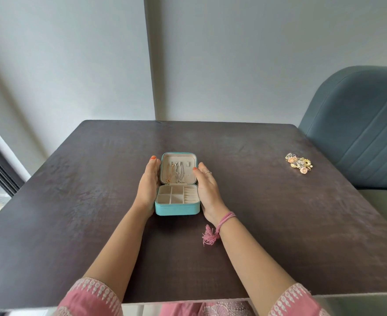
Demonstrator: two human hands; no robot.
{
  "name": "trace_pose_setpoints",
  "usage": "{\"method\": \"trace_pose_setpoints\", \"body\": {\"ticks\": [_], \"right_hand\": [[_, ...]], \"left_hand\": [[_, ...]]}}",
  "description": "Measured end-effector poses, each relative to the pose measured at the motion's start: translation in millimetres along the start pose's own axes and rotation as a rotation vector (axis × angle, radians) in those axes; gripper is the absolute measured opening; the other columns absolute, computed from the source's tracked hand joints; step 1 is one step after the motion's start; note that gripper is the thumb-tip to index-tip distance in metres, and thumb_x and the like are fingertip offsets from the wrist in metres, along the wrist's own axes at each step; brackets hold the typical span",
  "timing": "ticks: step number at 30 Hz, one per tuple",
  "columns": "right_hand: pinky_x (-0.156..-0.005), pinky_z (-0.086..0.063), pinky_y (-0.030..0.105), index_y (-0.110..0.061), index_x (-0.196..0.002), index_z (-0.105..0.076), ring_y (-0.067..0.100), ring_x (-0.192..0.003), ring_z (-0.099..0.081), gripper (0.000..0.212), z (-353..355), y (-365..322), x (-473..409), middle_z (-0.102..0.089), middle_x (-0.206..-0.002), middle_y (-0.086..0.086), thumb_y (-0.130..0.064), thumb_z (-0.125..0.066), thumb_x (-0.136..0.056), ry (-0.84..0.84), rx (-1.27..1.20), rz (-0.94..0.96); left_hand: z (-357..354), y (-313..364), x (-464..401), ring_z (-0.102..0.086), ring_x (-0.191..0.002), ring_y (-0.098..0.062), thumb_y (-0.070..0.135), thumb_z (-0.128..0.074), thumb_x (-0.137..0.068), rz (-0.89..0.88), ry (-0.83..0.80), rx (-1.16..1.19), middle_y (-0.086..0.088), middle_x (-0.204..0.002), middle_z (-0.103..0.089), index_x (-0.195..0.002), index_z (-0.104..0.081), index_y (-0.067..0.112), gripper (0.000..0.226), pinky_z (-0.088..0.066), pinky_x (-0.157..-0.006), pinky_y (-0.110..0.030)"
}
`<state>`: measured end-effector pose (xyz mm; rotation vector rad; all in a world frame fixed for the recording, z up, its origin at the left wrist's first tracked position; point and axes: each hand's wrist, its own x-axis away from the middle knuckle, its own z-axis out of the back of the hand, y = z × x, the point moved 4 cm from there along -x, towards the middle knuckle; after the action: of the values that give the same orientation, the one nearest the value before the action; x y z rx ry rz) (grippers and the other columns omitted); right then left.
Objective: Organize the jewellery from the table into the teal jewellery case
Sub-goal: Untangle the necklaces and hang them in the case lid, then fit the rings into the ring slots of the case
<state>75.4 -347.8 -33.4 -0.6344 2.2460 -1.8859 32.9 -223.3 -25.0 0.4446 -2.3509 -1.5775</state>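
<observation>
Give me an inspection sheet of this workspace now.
Surface: dark brown wooden table.
Job's things: open teal jewellery case, chains hanging in its lid, tray compartments look empty; heap of gold and peach jewellery far right.
Clutter: nothing seen.
Hands: left hand and right hand flank the case, fingers straight; pink thread bracelet on right wrist.
Cables: nothing seen.
Surroundings: grey wall, blue-grey padded seat.

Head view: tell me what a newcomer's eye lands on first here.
The open teal jewellery case at the middle of the dark table, chains hanging in its lid, flanked by the left hand and the right hand. Next, the small heap of gold and pink jewellery near the table's far right edge.
</observation>
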Motion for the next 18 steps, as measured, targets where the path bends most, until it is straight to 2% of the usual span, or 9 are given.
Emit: {"method": "trace_pose_setpoints", "body": {"ticks": [2,3,5,7,8,9,10,12,18], "right_hand": [[-0.102,-0.039,0.035,-0.038,-0.110,-0.051,0.012,-0.117,-0.048,0.029,1,6,-9,-0.045,-0.126,-0.002,-0.045,-0.059,-0.084,-0.031,0.001,0.009],[-0.093,-0.041,0.031,-0.040,-0.091,-0.048,0.008,-0.105,-0.049,0.022,4,14,-18,-0.046,-0.114,-0.007,-0.050,-0.060,-0.076,-0.048,-0.002,0.010],[-0.076,-0.036,0.021,-0.040,-0.077,-0.041,-0.002,-0.085,-0.041,0.022,10,21,-26,-0.041,-0.092,-0.018,-0.053,-0.058,-0.071,-0.082,-0.011,-0.005],[-0.074,-0.036,0.020,-0.039,-0.084,-0.047,-0.004,-0.083,-0.039,0.015,10,7,-16,-0.040,-0.090,-0.021,-0.049,-0.057,-0.077,-0.053,0.001,0.027],[-0.085,-0.040,0.022,-0.037,-0.101,-0.053,-0.004,-0.095,-0.045,0.018,12,3,-13,-0.045,-0.102,-0.021,-0.043,-0.056,-0.084,-0.033,0.011,0.034],[-0.102,-0.038,0.026,-0.029,-0.124,-0.052,0.000,-0.114,-0.045,0.033,16,0,-10,-0.048,-0.120,-0.016,-0.035,-0.054,-0.092,-0.016,0.002,0.030],[-0.113,-0.029,0.030,-0.019,-0.139,-0.043,0.004,-0.129,-0.039,0.044,24,-1,-8,-0.045,-0.136,-0.011,-0.028,-0.051,-0.096,0.018,-0.006,0.023],[-0.118,-0.022,0.031,-0.013,-0.145,-0.035,0.006,-0.135,-0.033,0.049,40,-8,-5,-0.038,-0.147,-0.005,-0.021,-0.048,-0.099,0.062,-0.027,0.043],[-0.110,-0.031,0.024,-0.015,-0.133,-0.050,0.003,-0.122,-0.046,0.034,113,-40,0,-0.051,-0.136,-0.003,-0.013,-0.045,-0.099,0.189,-0.054,0.194]], "left_hand": [[-4,5,0,-0.061,-0.056,0.007,0.035,-0.027,-0.103,-0.019,0.014,-0.042,0.016,-0.064,-0.061,-0.075,-0.044,0.023,0.035,-0.046,-0.049,-0.008],[-7,9,2,-0.061,-0.054,0.010,0.034,-0.027,-0.104,-0.027,0.011,-0.072,0.018,-0.062,-0.063,-0.077,-0.046,0.022,0.035,-0.046,-0.048,-0.008],[-6,15,-1,-0.062,-0.063,0.011,0.035,-0.029,-0.103,-0.030,0.029,-0.141,0.020,-0.076,-0.063,-0.090,-0.052,0.020,0.030,-0.046,-0.054,-0.005],[4,19,-7,-0.058,-0.099,0.008,0.038,-0.031,-0.102,-0.027,0.050,-0.187,0.014,-0.114,-0.060,-0.124,-0.047,0.022,0.031,-0.043,-0.080,-0.004],[8,24,-11,-0.049,-0.121,0.001,0.042,-0.033,-0.101,-0.035,0.049,-0.238,0.009,-0.136,-0.050,-0.139,-0.038,0.021,0.044,-0.036,-0.097,-0.011],[8,31,-13,-0.038,-0.134,-0.006,0.050,-0.037,-0.098,-0.051,0.043,-0.295,0.006,-0.149,-0.038,-0.146,-0.031,0.019,0.058,-0.027,-0.109,-0.019],[7,39,-14,-0.032,-0.139,-0.008,0.059,-0.041,-0.091,-0.072,0.032,-0.353,0.005,-0.152,-0.032,-0.148,-0.029,0.019,0.071,-0.021,-0.115,-0.026],[-1,51,-22,-0.033,-0.137,-0.008,0.070,-0.047,-0.075,-0.113,0.018,-0.432,0.004,-0.150,-0.036,-0.146,-0.035,0.018,0.088,-0.020,-0.117,-0.032],[-85,56,-38,-0.047,-0.126,-0.008,0.059,-0.053,-0.083,-0.135,-0.123,-0.509,0.009,-0.133,-0.052,-0.136,-0.050,0.018,0.067,-0.030,-0.111,-0.030]]}}
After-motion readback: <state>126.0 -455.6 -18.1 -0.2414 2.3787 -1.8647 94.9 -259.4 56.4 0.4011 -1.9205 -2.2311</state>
